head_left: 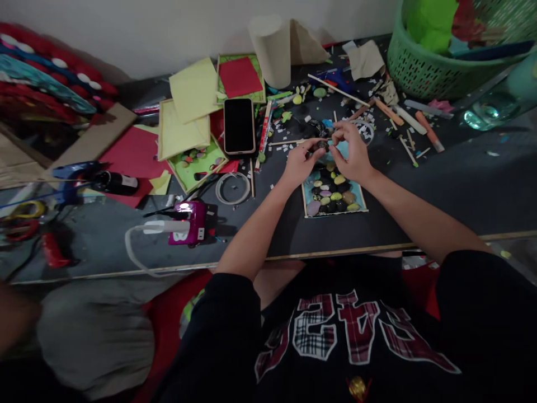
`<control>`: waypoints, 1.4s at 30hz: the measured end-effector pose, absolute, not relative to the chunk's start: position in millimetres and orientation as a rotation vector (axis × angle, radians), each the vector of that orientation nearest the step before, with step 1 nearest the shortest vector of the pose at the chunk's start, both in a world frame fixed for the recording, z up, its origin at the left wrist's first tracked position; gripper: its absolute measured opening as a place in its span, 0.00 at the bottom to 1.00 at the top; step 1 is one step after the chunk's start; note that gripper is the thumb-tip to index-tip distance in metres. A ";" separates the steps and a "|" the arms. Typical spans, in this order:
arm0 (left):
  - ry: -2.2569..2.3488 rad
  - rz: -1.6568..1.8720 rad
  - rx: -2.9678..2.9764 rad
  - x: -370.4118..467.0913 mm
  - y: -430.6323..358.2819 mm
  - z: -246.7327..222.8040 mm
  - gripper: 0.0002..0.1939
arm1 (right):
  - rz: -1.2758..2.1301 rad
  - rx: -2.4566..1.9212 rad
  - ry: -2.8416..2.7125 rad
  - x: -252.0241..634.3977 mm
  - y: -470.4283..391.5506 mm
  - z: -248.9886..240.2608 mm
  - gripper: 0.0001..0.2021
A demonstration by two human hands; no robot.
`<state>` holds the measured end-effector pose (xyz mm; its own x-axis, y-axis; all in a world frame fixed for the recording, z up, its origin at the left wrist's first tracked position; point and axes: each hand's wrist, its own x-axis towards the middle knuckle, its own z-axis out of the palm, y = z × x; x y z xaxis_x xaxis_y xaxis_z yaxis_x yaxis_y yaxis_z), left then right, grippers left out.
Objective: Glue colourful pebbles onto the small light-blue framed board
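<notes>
left hand pinches a dark, rounded stone, long axis unclear; right hand, three o'clock, grip unclear; smooth oval pebbles, six o'clock, on blue panel.

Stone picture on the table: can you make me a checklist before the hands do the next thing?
1. Small dark piece held: ok, left hand has it.
2. Right hand gripping something: cannot tell, too small.
3. Stone picture on the table: ok.
4. Glue on the piece: cannot tell.
5. Table free of scraps: not ok, white scraps lie scattered.
</notes>
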<state>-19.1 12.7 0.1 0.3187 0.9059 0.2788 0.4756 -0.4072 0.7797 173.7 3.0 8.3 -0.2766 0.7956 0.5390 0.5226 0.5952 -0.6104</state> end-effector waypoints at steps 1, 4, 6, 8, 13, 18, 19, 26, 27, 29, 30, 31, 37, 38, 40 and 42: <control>1.225 0.968 2.008 -19.0 13.2 -0.3 0.15 | 0.399 -1.028 -1.966 173.3 3.4 8.8 0.28; 1.238 0.970 2.009 -19.2 14.7 -2.2 0.16 | 0.384 -1.015 -1.988 172.5 4.9 9.2 0.27; 1.236 0.983 2.022 -19.6 16.6 -4.1 0.18 | 0.376 -1.045 -1.995 172.7 5.9 8.6 0.28; 1.221 1.017 2.038 -19.9 19.6 -6.1 0.21 | 0.391 -1.064 -1.998 174.0 7.5 7.2 0.29; 1.126 1.044 2.066 -20.0 26.0 -7.4 0.22 | 0.451 -1.089 -1.962 180.5 13.8 2.4 0.30; 1.133 1.032 2.039 -20.9 23.5 -2.7 0.23 | 0.484 -1.034 -1.997 181.4 18.8 2.0 0.30; 1.132 1.032 2.038 -21.1 23.1 -2.5 0.23 | 0.489 -1.028 -1.997 180.8 19.4 1.8 0.29; 1.154 0.998 2.073 -19.9 20.8 -3.3 0.21 | 0.512 -0.983 -1.969 180.0 20.3 -1.6 0.31; 1.164 0.997 2.082 -19.5 19.9 -2.7 0.20 | 0.518 -0.973 -1.962 180.0 20.4 -1.4 0.32; 1.172 0.999 2.103 -18.8 17.9 -1.4 0.21 | 0.532 -0.950 -1.947 179.6 20.4 -0.3 0.33; 1.172 1.002 2.111 -18.5 16.9 -0.8 0.21 | 0.540 -0.945 -1.942 179.2 20.3 0.3 0.33; 1.170 1.005 2.117 -18.2 16.1 -0.3 0.21 | 0.549 -0.948 -1.940 178.9 20.2 1.0 0.33; 1.187 0.934 2.166 -14.9 12.6 2.5 0.17 | 0.561 -1.008 -1.981 179.0 19.2 0.9 0.28; 1.202 0.911 2.171 -14.3 11.9 3.4 0.17 | 0.552 -1.007 -2.003 179.2 18.7 0.5 0.26; 1.228 0.878 2.179 -13.1 10.8 5.6 0.16 | 0.527 -0.998 -2.043 179.1 16.7 0.2 0.23; 1.242 0.865 2.184 -12.0 9.9 8.0 0.14 | 0.493 -0.997 -2.059 178.5 13.6 1.1 0.19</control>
<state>-12.0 9.9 8.0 0.3886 0.8758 0.2862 0.5725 -0.4729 0.6698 178.5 13.6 1.1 -0.3877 0.7869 0.4800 0.4840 0.6170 -0.6205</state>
